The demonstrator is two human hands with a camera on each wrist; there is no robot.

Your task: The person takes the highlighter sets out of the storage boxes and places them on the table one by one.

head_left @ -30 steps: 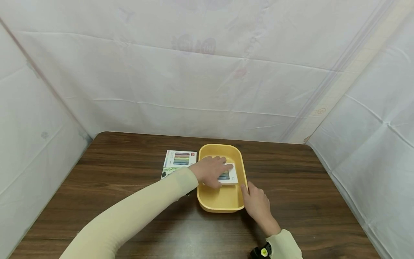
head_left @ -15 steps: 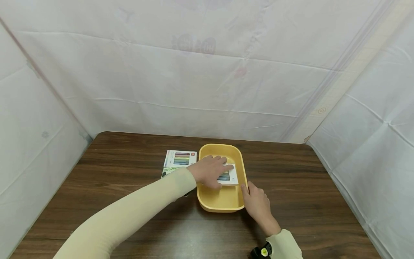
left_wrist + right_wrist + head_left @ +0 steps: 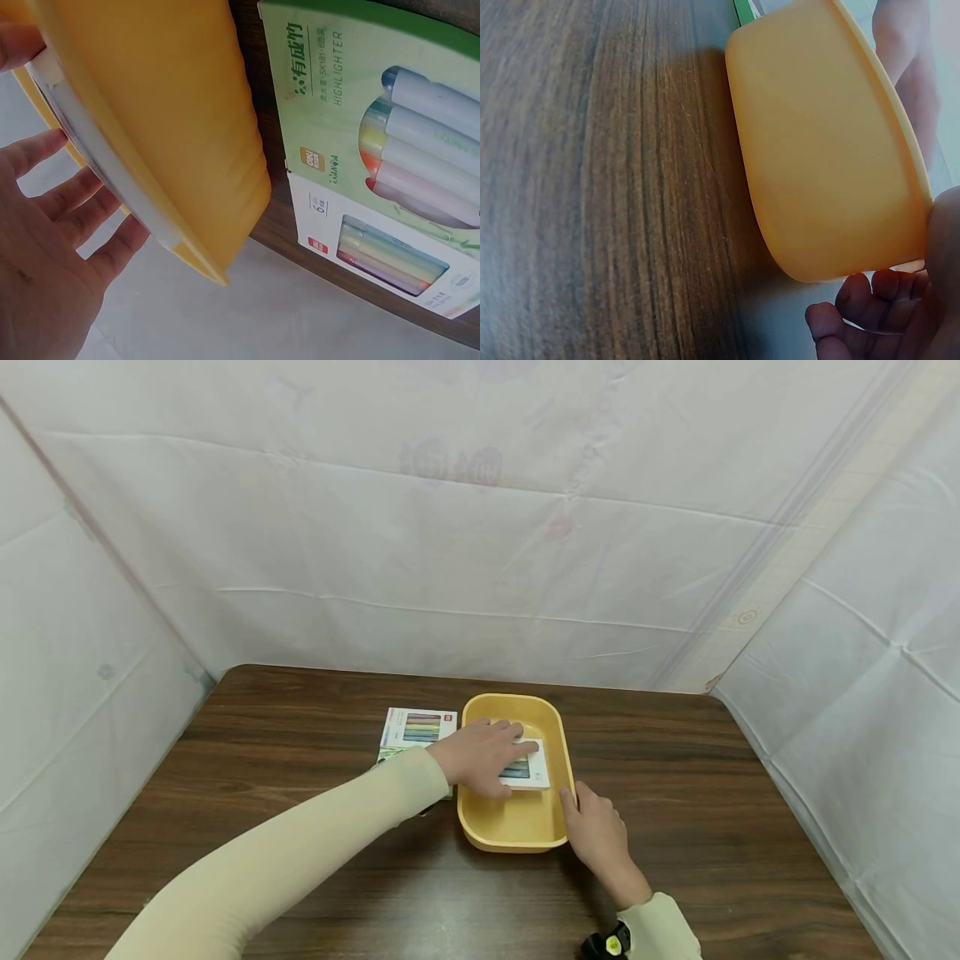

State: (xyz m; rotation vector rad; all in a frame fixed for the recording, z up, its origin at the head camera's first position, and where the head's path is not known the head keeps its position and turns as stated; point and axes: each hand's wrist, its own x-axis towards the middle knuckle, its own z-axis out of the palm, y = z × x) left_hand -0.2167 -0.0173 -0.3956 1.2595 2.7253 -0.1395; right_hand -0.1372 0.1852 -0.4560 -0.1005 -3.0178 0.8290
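Note:
In the yellow plastic basin [image 3: 517, 822] lies a white box with a window of coloured pens [image 3: 538, 770], partly covered by my left hand [image 3: 480, 758]. That hand holds the box across its width, thumb on the near side and fingers spread towards the far side. The left wrist view shows the white box edge [image 3: 112, 169] along the basin rim. My right hand [image 3: 597, 835] grips the basin's right side near its front corner, thumb over the rim and fingers outside.
Left of the basin lie a white pen box [image 3: 420, 727] and a green highlighter box [image 3: 330, 112], partly hidden by the left sleeve in the head view. The dark wooden table [image 3: 712, 827] meets white sheeting [image 3: 480, 568] at the back and both sides.
My left hand and the white box under it have shifted slightly to the left within the basin. The right hand and the basin stay where they were.

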